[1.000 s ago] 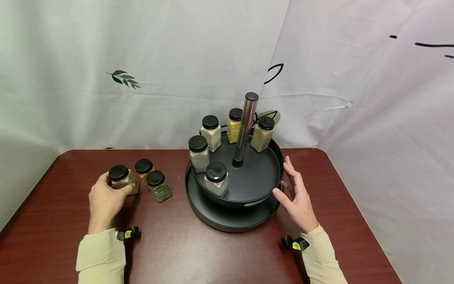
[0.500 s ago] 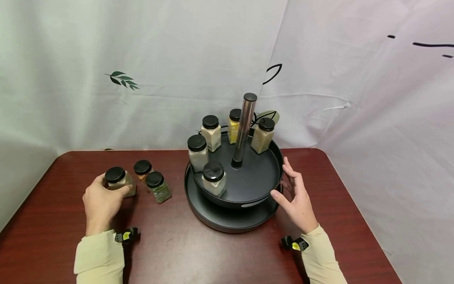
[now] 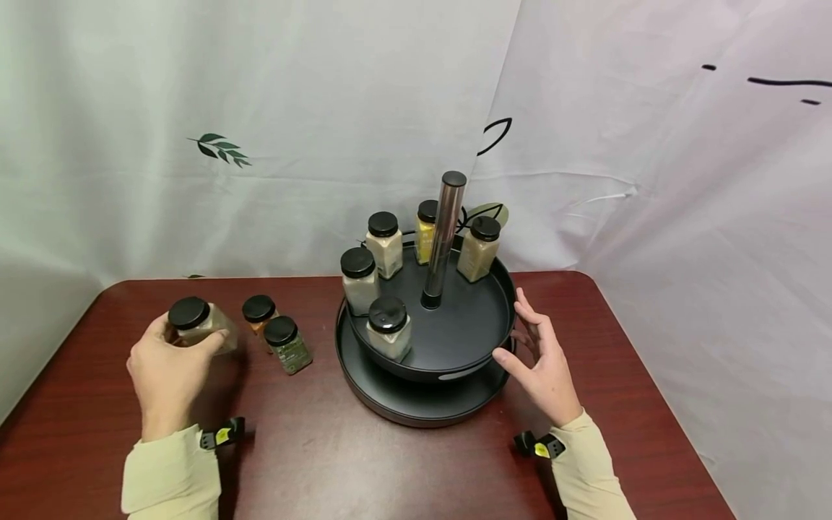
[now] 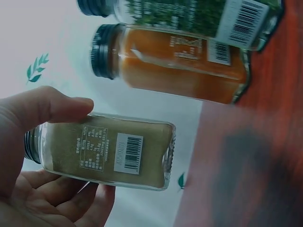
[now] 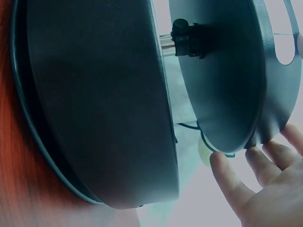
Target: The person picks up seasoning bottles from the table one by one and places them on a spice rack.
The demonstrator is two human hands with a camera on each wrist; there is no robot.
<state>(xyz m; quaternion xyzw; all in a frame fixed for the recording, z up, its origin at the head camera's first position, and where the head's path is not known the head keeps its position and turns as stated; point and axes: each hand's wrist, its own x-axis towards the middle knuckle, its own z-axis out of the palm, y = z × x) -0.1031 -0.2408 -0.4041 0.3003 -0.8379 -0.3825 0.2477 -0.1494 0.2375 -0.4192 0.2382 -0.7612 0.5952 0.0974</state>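
Note:
My left hand (image 3: 170, 374) grips a square glass spice jar (image 3: 203, 328) with a black lid, thumb on one side and fingers on the other. The left wrist view shows its greenish-tan powder (image 4: 104, 151) and a barcode label; the jar hangs above the table, a shadow below. Just right of it stand an orange spice jar (image 3: 260, 318) and a green herb jar (image 3: 290, 348). My right hand (image 3: 546, 372) rests its extended fingers against the side of the upper black tray (image 3: 468, 325) of a two-tier rack. In the right wrist view the fingertips (image 5: 255, 156) meet that tray's wall.
Several filled spice jars, among them a white one (image 3: 390, 336) and a yellow one (image 3: 425, 238), stand around the upper tray. A metal post (image 3: 445, 242) rises from its middle. The lower tray (image 3: 416, 408) sits on the brown table (image 3: 312, 462). A white curtain (image 3: 292, 202) hangs behind.
My left hand has lifted the tan spice jar from the table and shifted it left, away from the orange and green jars. My right hand stays at the tray; the head view drifts slightly.

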